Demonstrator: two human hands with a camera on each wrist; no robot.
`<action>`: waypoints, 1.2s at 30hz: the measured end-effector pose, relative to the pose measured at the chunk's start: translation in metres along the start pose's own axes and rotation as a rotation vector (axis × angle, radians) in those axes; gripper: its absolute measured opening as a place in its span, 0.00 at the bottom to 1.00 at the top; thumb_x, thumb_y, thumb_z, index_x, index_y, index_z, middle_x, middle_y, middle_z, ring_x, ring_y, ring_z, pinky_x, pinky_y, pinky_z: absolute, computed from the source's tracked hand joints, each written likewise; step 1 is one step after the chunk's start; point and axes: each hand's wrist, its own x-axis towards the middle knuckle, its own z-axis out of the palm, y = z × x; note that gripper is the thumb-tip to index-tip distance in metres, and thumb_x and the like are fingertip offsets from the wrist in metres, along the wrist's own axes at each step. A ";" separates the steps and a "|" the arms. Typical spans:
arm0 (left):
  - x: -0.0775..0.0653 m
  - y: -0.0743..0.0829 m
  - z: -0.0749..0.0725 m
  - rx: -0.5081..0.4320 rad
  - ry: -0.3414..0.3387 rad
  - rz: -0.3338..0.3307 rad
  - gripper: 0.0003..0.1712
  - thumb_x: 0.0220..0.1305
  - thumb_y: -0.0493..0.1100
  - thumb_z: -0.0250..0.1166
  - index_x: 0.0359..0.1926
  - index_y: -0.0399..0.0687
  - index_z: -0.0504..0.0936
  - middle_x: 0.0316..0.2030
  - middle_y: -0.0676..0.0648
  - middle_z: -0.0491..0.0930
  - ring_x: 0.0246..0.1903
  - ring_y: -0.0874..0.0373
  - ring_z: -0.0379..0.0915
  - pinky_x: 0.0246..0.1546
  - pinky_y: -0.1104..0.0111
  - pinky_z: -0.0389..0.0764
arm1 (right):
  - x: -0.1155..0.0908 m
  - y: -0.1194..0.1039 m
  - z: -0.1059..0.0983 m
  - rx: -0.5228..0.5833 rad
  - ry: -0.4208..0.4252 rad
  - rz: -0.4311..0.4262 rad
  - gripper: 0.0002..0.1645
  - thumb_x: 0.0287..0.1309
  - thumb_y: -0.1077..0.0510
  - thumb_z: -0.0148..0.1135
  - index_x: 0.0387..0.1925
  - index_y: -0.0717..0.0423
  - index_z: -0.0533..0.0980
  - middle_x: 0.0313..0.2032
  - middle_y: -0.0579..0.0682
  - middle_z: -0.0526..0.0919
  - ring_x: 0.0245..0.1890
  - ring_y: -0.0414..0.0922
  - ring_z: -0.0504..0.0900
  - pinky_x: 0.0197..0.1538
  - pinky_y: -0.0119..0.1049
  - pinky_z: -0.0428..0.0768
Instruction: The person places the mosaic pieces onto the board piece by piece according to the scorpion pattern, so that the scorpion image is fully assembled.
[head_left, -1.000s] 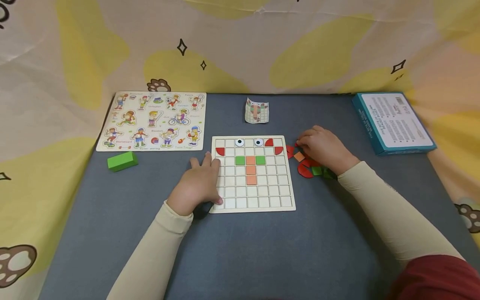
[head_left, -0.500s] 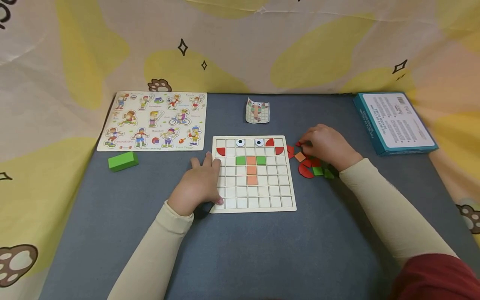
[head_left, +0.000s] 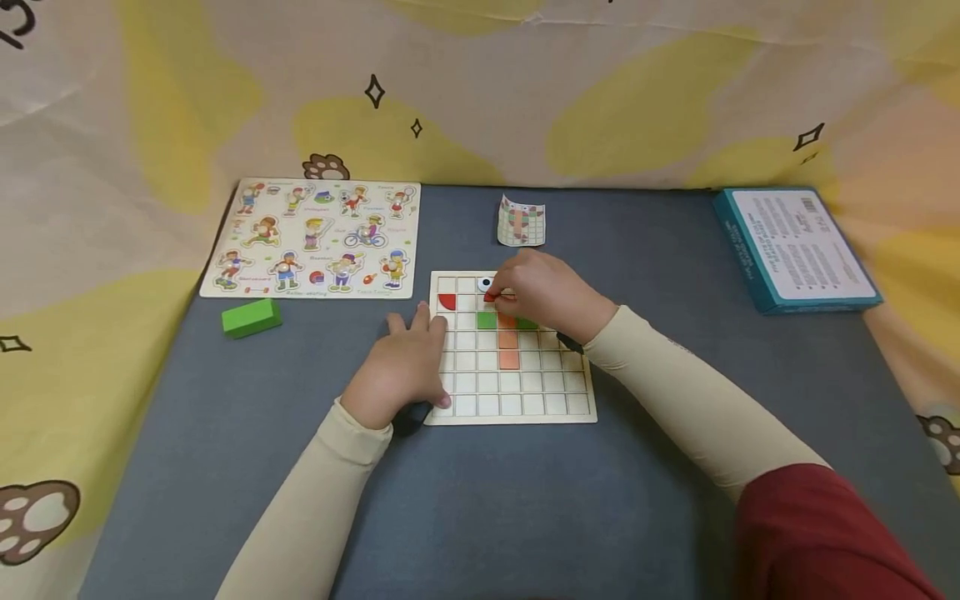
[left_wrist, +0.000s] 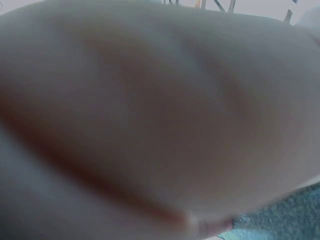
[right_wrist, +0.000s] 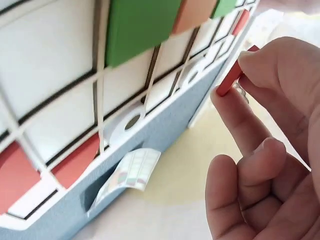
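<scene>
"How is the left hand placed, by the person's own clock?"

"Its back is upward, the fingers rather straight and spread toward twelve o'clock, the thumb apart, toward four. The left forearm points to one o'clock."

"And the right hand?"

"It is at two o'clock from the left one, also with its back upward. Thumb and index finger make a pinch; the other fingers are bent toward the palm. The right forearm slants toward ten o'clock."
</scene>
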 end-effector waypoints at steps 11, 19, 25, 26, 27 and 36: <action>-0.001 0.002 -0.001 0.012 0.012 -0.001 0.67 0.43 0.52 0.89 0.77 0.31 0.62 0.79 0.25 0.51 0.70 0.17 0.48 0.45 0.43 0.86 | 0.004 -0.008 0.017 -0.186 0.041 -0.072 0.07 0.64 0.65 0.72 0.38 0.53 0.92 0.38 0.48 0.92 0.38 0.50 0.82 0.44 0.42 0.81; -0.001 0.001 0.000 0.007 0.008 -0.004 0.67 0.43 0.52 0.89 0.76 0.31 0.62 0.79 0.25 0.51 0.70 0.18 0.48 0.46 0.44 0.85 | 0.003 -0.013 0.022 -0.267 0.043 -0.074 0.06 0.66 0.63 0.72 0.40 0.52 0.91 0.40 0.49 0.91 0.39 0.51 0.80 0.44 0.41 0.82; 0.000 0.002 -0.001 0.010 0.003 -0.007 0.67 0.44 0.52 0.89 0.77 0.31 0.61 0.79 0.25 0.50 0.70 0.19 0.48 0.46 0.45 0.86 | -0.002 -0.013 0.019 -0.272 -0.017 -0.037 0.15 0.64 0.66 0.74 0.49 0.49 0.91 0.46 0.51 0.88 0.47 0.53 0.81 0.51 0.45 0.83; 0.000 0.002 -0.001 0.010 0.001 -0.008 0.67 0.44 0.52 0.88 0.77 0.31 0.61 0.79 0.25 0.50 0.70 0.19 0.48 0.46 0.45 0.85 | -0.003 -0.013 0.019 -0.269 -0.032 -0.026 0.16 0.64 0.66 0.74 0.50 0.49 0.91 0.47 0.52 0.88 0.48 0.53 0.81 0.51 0.46 0.83; 0.000 0.003 -0.001 0.010 0.000 -0.009 0.67 0.44 0.52 0.88 0.77 0.31 0.60 0.79 0.25 0.50 0.70 0.19 0.48 0.46 0.45 0.85 | -0.004 -0.013 0.017 -0.255 -0.050 -0.011 0.17 0.64 0.66 0.73 0.51 0.49 0.90 0.48 0.52 0.87 0.49 0.54 0.80 0.52 0.47 0.83; 0.000 0.001 0.000 -0.012 0.004 -0.008 0.66 0.43 0.50 0.89 0.76 0.31 0.61 0.79 0.25 0.50 0.69 0.20 0.48 0.44 0.46 0.86 | -0.019 0.008 -0.019 0.002 0.038 0.182 0.25 0.65 0.74 0.50 0.46 0.52 0.88 0.51 0.52 0.83 0.57 0.56 0.77 0.63 0.51 0.75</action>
